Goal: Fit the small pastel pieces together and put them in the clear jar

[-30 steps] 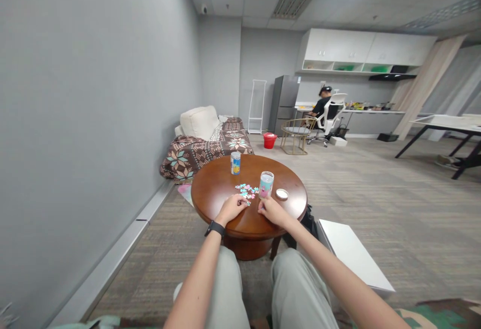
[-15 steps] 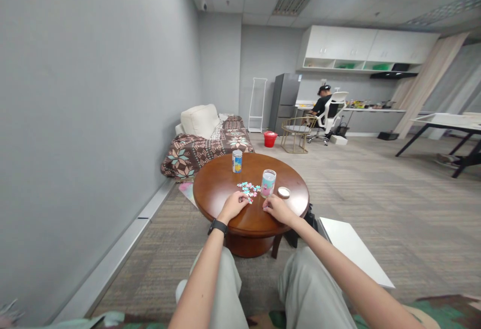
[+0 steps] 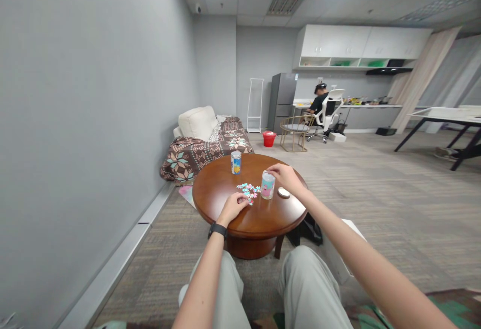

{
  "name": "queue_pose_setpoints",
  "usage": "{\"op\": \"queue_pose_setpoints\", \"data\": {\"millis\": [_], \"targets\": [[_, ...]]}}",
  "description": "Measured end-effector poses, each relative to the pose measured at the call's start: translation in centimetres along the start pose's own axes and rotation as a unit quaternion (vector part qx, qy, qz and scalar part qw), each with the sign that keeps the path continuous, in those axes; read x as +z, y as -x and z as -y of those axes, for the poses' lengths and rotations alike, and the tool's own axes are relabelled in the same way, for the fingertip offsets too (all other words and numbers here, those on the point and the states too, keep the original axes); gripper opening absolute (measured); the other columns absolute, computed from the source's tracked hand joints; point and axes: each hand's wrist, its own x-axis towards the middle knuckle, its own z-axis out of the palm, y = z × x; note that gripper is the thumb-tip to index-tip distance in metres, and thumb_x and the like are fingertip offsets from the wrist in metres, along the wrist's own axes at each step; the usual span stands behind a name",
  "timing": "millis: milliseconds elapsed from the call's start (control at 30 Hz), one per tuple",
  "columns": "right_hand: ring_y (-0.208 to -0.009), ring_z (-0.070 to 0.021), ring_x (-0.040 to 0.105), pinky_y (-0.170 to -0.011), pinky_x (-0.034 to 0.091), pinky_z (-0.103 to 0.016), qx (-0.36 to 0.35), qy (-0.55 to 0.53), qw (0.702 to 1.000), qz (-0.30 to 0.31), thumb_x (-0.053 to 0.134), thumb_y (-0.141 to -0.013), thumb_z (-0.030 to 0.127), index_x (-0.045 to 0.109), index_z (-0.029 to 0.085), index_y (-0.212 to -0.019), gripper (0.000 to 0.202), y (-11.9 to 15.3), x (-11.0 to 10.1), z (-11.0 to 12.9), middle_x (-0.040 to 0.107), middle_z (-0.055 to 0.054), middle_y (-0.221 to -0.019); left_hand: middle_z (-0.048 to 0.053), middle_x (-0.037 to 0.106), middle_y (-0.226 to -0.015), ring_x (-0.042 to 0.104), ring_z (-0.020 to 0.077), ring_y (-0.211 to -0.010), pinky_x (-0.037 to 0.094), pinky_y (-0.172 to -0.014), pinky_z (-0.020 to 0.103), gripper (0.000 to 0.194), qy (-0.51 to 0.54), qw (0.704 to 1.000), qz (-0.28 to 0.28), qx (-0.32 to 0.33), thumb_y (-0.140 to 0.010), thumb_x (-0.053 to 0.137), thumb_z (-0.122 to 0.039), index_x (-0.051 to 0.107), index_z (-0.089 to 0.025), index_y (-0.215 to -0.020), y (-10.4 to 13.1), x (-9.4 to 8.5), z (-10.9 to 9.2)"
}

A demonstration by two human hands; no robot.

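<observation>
The right hand (image 3: 286,175) is raised over the mouth of the open jar (image 3: 267,185), which stands upright on the round counter (image 3: 225,204); its fingers are bunched above the rim, and whether they pinch a piece is too small to tell. The left hand (image 3: 235,204) rests curled at the near edge of the puzzle pieces (image 3: 248,190) lying just left of the jar. The step in hand looks like dropping pieces into the jar; the next calls for a fine pinch on another flat piece.
</observation>
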Motion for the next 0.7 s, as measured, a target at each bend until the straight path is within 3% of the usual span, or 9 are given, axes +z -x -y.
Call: {"op": "queue_pose_setpoints", "data": {"millis": [167,267,367,433,533,700], "targets": [[-0.091,-0.0226,0.07,-0.086,0.051,-0.032,0.006,0.053,0.996,0.069,0.055,-0.082,0.008,0.075,0.02,-0.084,0.023,-2.9,-1.2,-0.4,0.076,-0.006,-0.092,0.003,0.068,-0.077,0.056,0.0148,-0.071,0.045,-0.07,0.025,0.015,0.011,1.0,-0.005,-0.008,-0.076,0.063,-0.024,0.072,-0.015,-0.084,0.1,0.0,0.0],[-0.1,-0.0222,0.066,-0.093,0.048,-0.033,-0.03,0.073,0.997,0.025,0.05,-0.082,0.004,0.073,0.018,-0.093,0.029,-1.7,-0.7,0.9,0.073,-0.009,-0.1,0.003,0.069,-0.077,0.057,0.0153,-0.072,0.045,-0.07,0.025,0.018,0.019,1.0,-0.006,-0.007,-0.076,0.064,-0.028,0.071,-0.014,-0.084,0.0,0.0,0.1],[-0.098,-0.0201,0.064,-0.09,0.048,-0.031,-0.083,0.062,0.995,0.012,0.046,-0.086,0.005,0.069,0.015,-0.1,0.03,1.3,0.8,2.8,0.069,-0.01,-0.1,0.002,0.067,-0.074,0.057,0.0149,-0.069,0.044,-0.068,0.025,0.022,0.051,0.999,0.004,-0.01,-0.075,0.066,-0.034,0.07,-0.014,-0.082,-0.1,0.0,0.2],[-0.091,-0.02,0.064,-0.085,0.049,-0.031,-0.096,0.061,0.989,0.096,0.048,-0.088,0.009,0.067,0.015,-0.102,0.024,3.6,2.5,3.8,0.068,-0.01,-0.097,0.002,0.067,-0.072,0.056,0.0144,-0.068,0.043,-0.068,0.025,0.024,0.07,0.997,0.005,-0.011,-0.075,0.067,-0.037,0.069,-0.013,-0.079,-0.1,-0.1,0.2],[-0.093,-0.0222,0.064,-0.084,0.048,-0.032,-0.066,0.057,0.984,0.158,0.054,-0.087,0.012,0.062,0.013,-0.101,0.016,6.1,5.2,4.2,0.067,-0.012,-0.1,0.002,0.066,-0.07,0.056,0.0144,-0.068,0.043,-0.068,0.025,0.027,0.069,0.998,0.004,-0.004,-0.075,0.067,-0.04,0.069,-0.013,-0.075,0.0,-0.2,0.2],[-0.083,-0.0186,0.064,-0.077,0.047,-0.029,0.006,-0.042,0.989,0.141,0.05,-0.088,0.008,0.056,0.017,-0.084,0.011,6.5,7.4,3.0,0.067,-0.007,-0.085,0.001,0.064,-0.066,0.054,0.0145,-0.066,0.042,-0.067,0.025,0.033,0.073,0.996,0.041,0.011,-0.076,0.067,-0.045,0.069,-0.013,-0.073,0.2,-0.4,-0.1]]}}
